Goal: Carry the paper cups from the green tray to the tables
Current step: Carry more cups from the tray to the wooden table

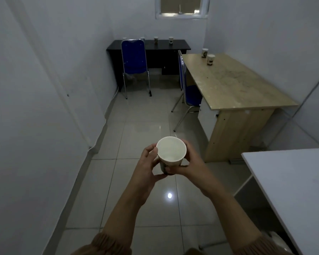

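Note:
An upright white paper cup [170, 150] is held over the tiled floor between my left hand [148, 163] and my right hand [187, 162], both wrapped around its sides. Its inside looks white and I cannot tell whether it holds anything. Two paper cups [204, 53] [210, 59] stand at the far end of the wooden table [234, 89] on the right. On the black desk [179, 45] at the back stand several more cups [156, 40] [171, 41]. The green tray is out of view.
A blue chair [133, 57] faces the black desk and hides part of it. A second blue chair [189, 89] is tucked at the wooden table's left side. A white table [291, 183] juts in at the near right. Walls close in on the left and right; tiled floor runs ahead.

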